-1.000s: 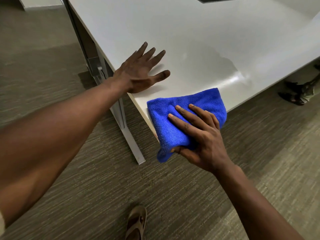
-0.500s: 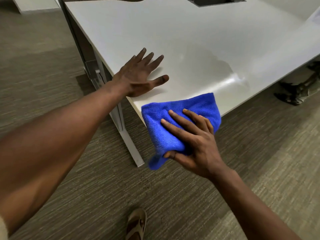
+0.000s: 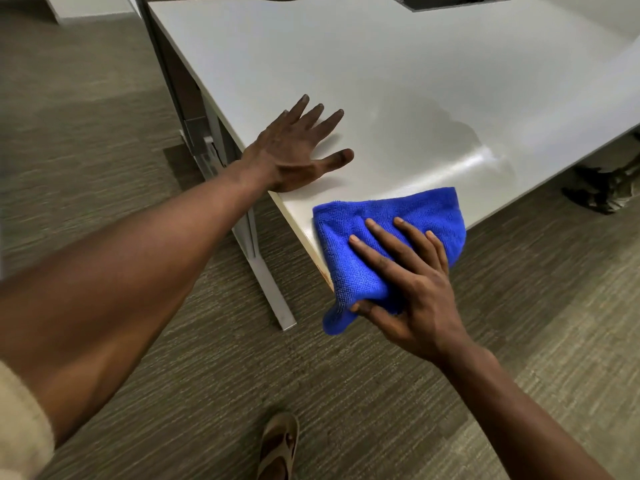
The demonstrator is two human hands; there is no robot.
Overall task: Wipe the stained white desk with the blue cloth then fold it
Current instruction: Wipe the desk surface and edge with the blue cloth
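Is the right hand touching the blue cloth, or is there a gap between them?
Touching. In the head view the right hand lies on the blue cloth, its straight fingers on top and the thumb under the hanging edge.

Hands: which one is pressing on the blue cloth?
The right hand, at the desk's near corner, presses the blue cloth. The left hand lies flat on bare desk, touching no cloth.

Grey-brown striped carpet [image 3: 138, 81] covers the floor, with a pale metal desk leg [image 3: 263, 271] standing on it.
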